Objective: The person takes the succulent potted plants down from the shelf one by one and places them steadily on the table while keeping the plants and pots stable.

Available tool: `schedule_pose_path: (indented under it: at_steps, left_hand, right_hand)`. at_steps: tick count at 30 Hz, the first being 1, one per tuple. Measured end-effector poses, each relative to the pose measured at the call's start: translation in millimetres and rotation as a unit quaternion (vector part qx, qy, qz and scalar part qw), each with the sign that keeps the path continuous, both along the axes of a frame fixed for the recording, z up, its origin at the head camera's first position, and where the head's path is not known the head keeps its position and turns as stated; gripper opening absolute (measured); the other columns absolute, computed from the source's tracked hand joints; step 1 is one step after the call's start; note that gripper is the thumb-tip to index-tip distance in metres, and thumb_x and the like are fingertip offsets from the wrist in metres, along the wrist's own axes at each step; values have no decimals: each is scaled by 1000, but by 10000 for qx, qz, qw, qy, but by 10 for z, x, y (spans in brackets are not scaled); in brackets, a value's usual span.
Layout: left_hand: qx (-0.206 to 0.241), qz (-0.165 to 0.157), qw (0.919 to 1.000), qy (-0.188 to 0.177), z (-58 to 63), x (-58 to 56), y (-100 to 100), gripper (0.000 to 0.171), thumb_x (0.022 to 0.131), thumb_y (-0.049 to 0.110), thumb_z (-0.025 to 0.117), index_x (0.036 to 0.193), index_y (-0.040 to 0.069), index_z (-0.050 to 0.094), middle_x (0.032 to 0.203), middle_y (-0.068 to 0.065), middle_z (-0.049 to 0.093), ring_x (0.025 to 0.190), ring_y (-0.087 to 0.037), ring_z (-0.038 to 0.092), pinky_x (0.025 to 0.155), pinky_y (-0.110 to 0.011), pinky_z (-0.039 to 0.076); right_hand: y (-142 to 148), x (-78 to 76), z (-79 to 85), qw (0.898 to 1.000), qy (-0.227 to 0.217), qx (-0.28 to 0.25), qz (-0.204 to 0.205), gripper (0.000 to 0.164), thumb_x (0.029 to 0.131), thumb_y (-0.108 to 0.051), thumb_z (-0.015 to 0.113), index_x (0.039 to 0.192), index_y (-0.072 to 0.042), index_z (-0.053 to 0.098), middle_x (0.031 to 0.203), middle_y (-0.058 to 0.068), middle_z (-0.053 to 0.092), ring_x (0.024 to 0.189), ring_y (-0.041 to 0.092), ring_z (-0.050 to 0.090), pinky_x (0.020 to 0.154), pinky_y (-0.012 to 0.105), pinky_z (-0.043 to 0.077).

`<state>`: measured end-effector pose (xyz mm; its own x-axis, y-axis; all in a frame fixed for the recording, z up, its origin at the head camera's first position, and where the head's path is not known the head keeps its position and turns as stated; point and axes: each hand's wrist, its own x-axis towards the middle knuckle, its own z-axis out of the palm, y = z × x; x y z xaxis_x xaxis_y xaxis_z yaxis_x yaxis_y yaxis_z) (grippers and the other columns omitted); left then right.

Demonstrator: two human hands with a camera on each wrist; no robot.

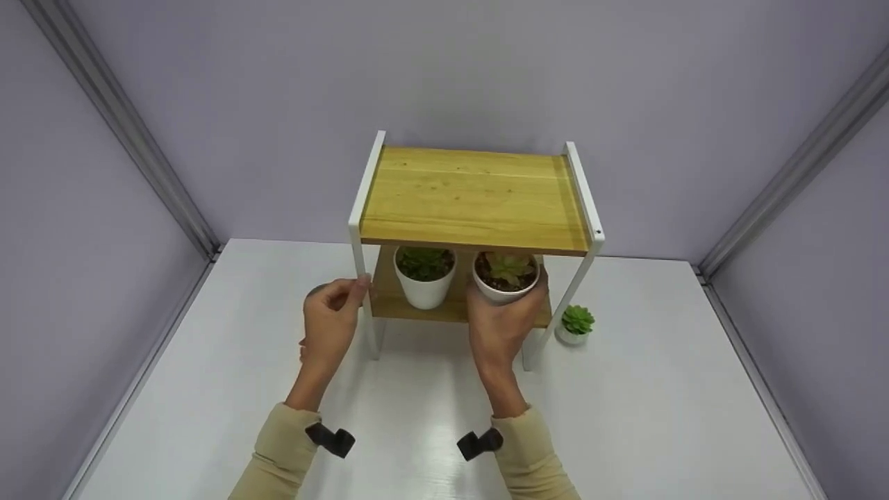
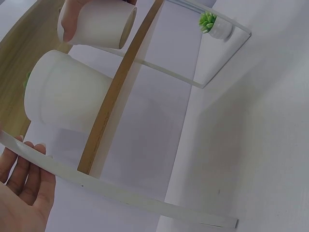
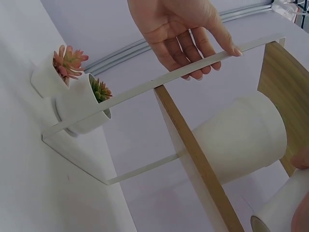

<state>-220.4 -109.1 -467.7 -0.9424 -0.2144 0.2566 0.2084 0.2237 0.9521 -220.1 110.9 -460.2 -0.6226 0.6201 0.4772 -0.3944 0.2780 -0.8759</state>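
Observation:
A two-tier plant stand with a wooden top board (image 1: 472, 198) and white metal frame stands in front of me. My left hand (image 1: 329, 321) grips its left front leg (image 3: 135, 91), thumb on one side and fingers on the other. My right hand (image 1: 501, 326) holds a white pot with a pale green succulent (image 1: 509, 269) at the right of the lower tier. The held pot's base is close over the lower board (image 2: 118, 77). Left of it, a second white pot with a dark green plant (image 1: 426, 290) stands upright on that board.
On the white table, a small green succulent in a white pot (image 1: 574, 335) sits by the stand's right leg. Two more white pots, one with a reddish succulent (image 3: 70, 62), stand left of the stand, mostly hidden behind my left hand in the head view. Grey-lilac walls (image 1: 472, 69) surround the table.

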Motion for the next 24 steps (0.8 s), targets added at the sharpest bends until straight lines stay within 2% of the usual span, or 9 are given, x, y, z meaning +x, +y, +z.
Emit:
schedule_pose_path:
  at_steps: [6, 11, 16, 24]
  left_hand:
    - [19, 13, 10000, -4, -3, -4, -2, 38, 102, 39, 70, 104, 2, 80, 103, -13, 78, 100, -16, 73, 88, -22, 55]
    - [158, -93, 9998, 45, -3, -12, -9, 39, 102, 38, 70, 102, 0, 79, 100, -16, 77, 99, -20, 73, 87, -22, 54]
    - [200, -84, 9997, 60, -8, -11, -10, 40, 102, 39, 70, 101, -1, 79, 99, -18, 77, 99, -21, 73, 87, -21, 54]
    - [145, -37, 9999, 26, -5, -7, -9, 42, 101, 41, 70, 102, 0, 79, 101, -17, 78, 103, -23, 75, 88, -20, 55]
  right_hand:
    - [-4, 89, -5, 9998, -3, -136, 154, 96, 80, -11, 87, 158, 0, 32, 154, 17, 46, 140, 29, 52, 113, 54, 46]
    - [-27, 159, -3, 9997, -129, -158, 125, 97, 80, -8, 87, 158, 2, 30, 154, 21, 45, 141, 33, 52, 113, 57, 46]
    - [-51, 229, -3, 9996, -197, -212, 65, 101, 77, -12, 91, 158, -2, 32, 154, 21, 47, 140, 33, 54, 112, 55, 47]
    - [-70, 333, -48, 9993, -159, -231, 241, 108, 76, -20, 96, 160, -9, 30, 157, 15, 46, 143, 30, 51, 114, 56, 45]
